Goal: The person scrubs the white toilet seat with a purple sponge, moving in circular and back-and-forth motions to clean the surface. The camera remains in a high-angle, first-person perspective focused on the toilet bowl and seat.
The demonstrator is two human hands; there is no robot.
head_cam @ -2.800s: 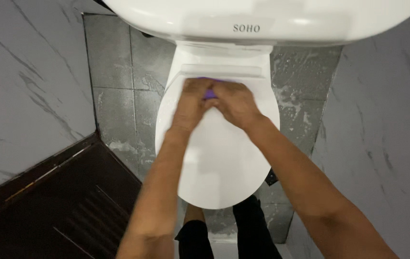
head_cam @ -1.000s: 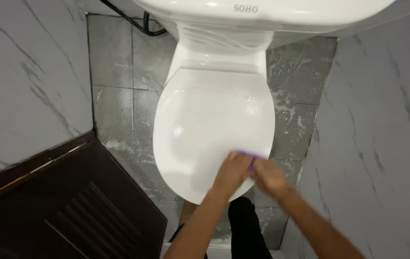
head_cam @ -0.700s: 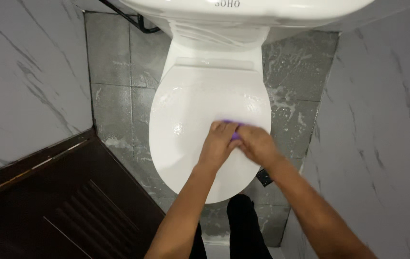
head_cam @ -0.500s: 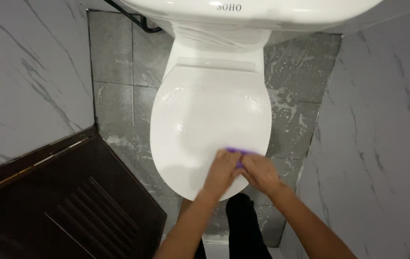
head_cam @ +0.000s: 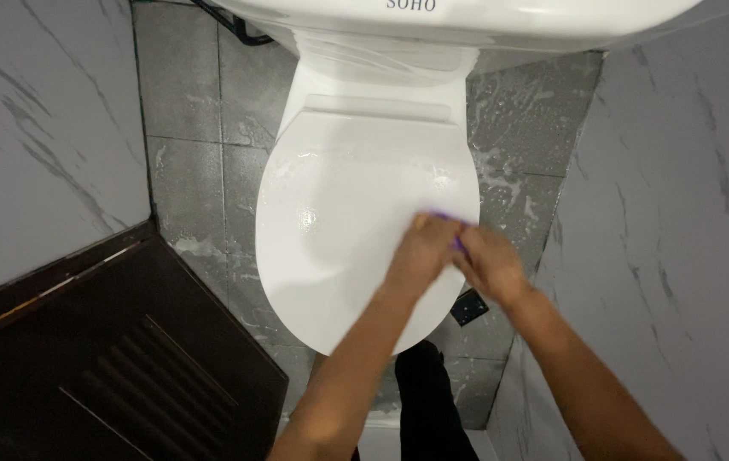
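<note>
I'm looking straight down into a narrow toilet stall. The floor (head_cam: 185, 128) is grey tile, wet, with pale soapy streaks to the right of the bowl. Marble-look walls with grey veins close in on both sides: the left wall (head_cam: 31, 128) and the right wall (head_cam: 688, 213). A dark brown louvred door (head_cam: 108, 358) fills the lower left corner. At the top edge I see the white tank (head_cam: 484, 17), and below it the white toilet with its lid (head_cam: 339, 222) shut. The lid is glossy and shows small wet spots and glints. A small dark square thing (head_cam: 469, 307) lies on the floor just beside the lid's right front edge; I cannot tell what it is. A black hose (head_cam: 236, 26) runs along the floor at the upper left of the tank.

Both arms come up from the bottom of my view, over dark trousers (head_cam: 428, 401). The left hand (head_cam: 422, 249) lies palm down on the right side of the lid, fingers curled forward. The right hand (head_cam: 488, 263) sits right against it, at the lid's right rim, knuckles up. Between them I see a sliver of a purple cloth (head_cam: 454, 230), pressed on the lid near its right edge. Both hands are closed over the cloth, and most of it is hidden under them.
</note>
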